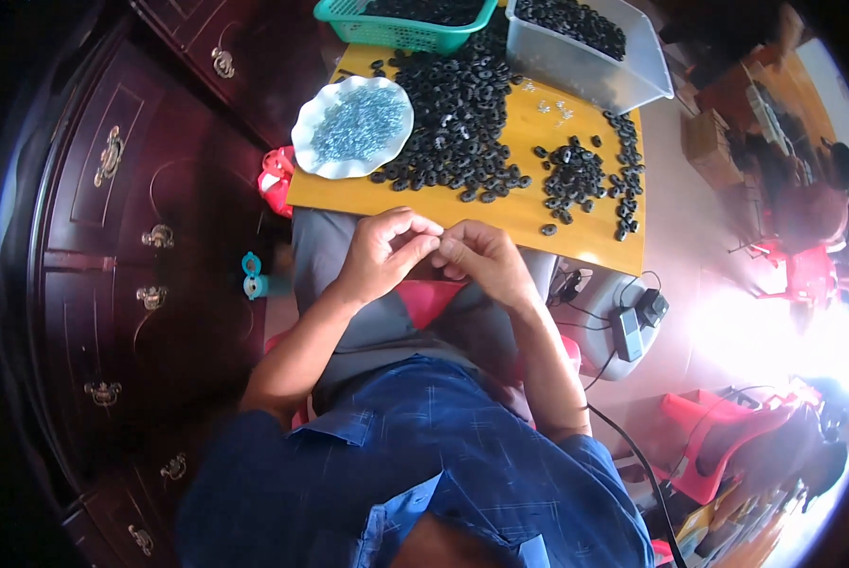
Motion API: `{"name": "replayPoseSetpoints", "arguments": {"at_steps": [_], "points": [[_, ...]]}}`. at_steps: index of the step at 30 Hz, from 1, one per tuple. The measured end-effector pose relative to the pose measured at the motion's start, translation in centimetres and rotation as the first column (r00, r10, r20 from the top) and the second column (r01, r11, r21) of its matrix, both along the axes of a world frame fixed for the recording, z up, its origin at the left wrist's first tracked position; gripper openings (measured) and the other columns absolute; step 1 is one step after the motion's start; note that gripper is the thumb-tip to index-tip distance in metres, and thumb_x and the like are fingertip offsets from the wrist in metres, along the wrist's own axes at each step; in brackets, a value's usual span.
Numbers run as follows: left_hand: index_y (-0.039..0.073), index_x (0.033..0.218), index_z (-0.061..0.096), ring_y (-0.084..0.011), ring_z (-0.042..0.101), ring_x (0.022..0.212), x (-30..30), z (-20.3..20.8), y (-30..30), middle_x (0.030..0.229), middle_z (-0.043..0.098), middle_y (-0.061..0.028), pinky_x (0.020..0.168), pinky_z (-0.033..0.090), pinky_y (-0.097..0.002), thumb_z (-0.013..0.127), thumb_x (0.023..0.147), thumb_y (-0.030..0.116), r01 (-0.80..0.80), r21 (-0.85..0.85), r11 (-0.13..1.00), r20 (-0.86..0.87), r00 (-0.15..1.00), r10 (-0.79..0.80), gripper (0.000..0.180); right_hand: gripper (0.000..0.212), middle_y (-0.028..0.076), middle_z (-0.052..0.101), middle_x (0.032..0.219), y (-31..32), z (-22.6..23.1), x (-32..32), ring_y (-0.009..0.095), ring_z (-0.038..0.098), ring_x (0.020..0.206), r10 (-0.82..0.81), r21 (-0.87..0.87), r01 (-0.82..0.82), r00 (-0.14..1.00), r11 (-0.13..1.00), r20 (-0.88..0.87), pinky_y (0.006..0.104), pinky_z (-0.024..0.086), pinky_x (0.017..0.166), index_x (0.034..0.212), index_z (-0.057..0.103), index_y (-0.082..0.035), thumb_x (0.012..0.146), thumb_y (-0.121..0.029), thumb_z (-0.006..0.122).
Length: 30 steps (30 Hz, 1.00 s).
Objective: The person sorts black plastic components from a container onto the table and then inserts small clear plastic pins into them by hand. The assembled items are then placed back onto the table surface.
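Shows fine fingertip work, left hand to right hand, in closed pinches, with any contents too small to tell; likely calls for steadiness.

Cabinet: dark red wood, brass-coloured handles;
Floor: pale, pinkish;
Chair: red plastic, lower right;
Light: white glare, right side

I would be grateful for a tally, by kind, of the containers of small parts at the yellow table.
Green plastic basket: 1
Translucent plastic bin: 1
White scalloped plate: 1
Total: 3
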<state>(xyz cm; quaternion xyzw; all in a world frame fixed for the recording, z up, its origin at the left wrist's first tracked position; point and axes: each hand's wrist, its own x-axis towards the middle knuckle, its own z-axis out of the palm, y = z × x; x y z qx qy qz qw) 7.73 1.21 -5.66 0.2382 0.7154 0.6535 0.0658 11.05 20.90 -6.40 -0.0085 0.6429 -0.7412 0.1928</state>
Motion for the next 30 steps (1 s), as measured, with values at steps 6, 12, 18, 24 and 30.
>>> {"name": "replayPoseSetpoints", "arguments": {"at_steps": [6,12,18,24,30], "points": [[-0.001,0.118,0.064,-0.0147,0.067,0.08,0.4,0.6,0.6,0.098,0.067,-0.0103,0.073,0.053,-0.0256,0.069,0.088,0.001,-0.075,0.061,0.995,0.025,0.997,0.074,0.03,0.022,0.002,0.068,0.087,-0.6,0.0,0.0,0.006,0.061,0.075,-0.012,-0.111,0.014,1.0,0.994,0.019,0.0215,0.051,0.07,0.1,0.065,-0.004,0.101,-0.025,0.059],[0.002,0.126,0.058,-0.0174,0.067,0.081,-0.2,2.7,2.5,0.106,0.064,-0.0109,0.067,0.055,-0.0278,0.078,0.077,0.002,-0.143,-0.244,0.959,-0.391,0.92,0.038,0.053,0.019,0.0,0.068,0.087,-0.3,-0.4,-0.1,0.006,0.061,0.078,-0.192,-0.357,0.211,0.977,0.91,0.089,0.0226,0.05,0.075,0.099,0.067,-0.007,0.101,-0.025,0.059],[0.001,0.114,0.063,-0.0281,0.068,0.083,-1.2,3.2,3.9,0.105,0.066,-0.0129,0.07,0.055,-0.0346,0.074,0.075,0.001,-0.223,-0.324,0.919,-0.56,0.829,0.004,0.041,0.02,-0.002,0.068,0.089,0.2,-0.7,-0.1,0.006,0.062,0.08,-0.235,-0.433,0.244,0.969,0.868,0.076,0.022,0.048,0.075,0.1,0.067,-0.009,0.1,-0.028,0.059],[-0.001,0.108,0.065,-0.0305,0.068,0.083,-1.4,4.4,4.7,0.099,0.068,-0.0142,0.074,0.054,-0.0362,0.072,0.078,0.002,-0.141,-0.296,0.945,-0.448,0.894,-0.007,0.03,0.026,0.002,0.07,0.09,0.7,-0.6,-0.4,0.011,0.067,0.078,-0.204,-0.559,0.271,0.962,0.783,0.181,0.025,0.054,0.075,0.103,0.067,-0.008,0.102,-0.029,0.053],[-0.001,0.105,0.066,-0.0284,0.068,0.08,-1.9,4.7,5.4,0.097,0.068,-0.0135,0.071,0.054,-0.0345,0.071,0.079,0.002,-0.094,-0.29,0.953,-0.425,0.904,-0.04,0.026,0.025,0.002,0.07,0.09,1.1,-0.5,-0.7,0.011,0.068,0.079,-0.217,-0.603,0.287,0.958,0.744,0.188,0.0253,0.055,0.075,0.104,0.067,-0.007,0.102,-0.028,0.052]]}}
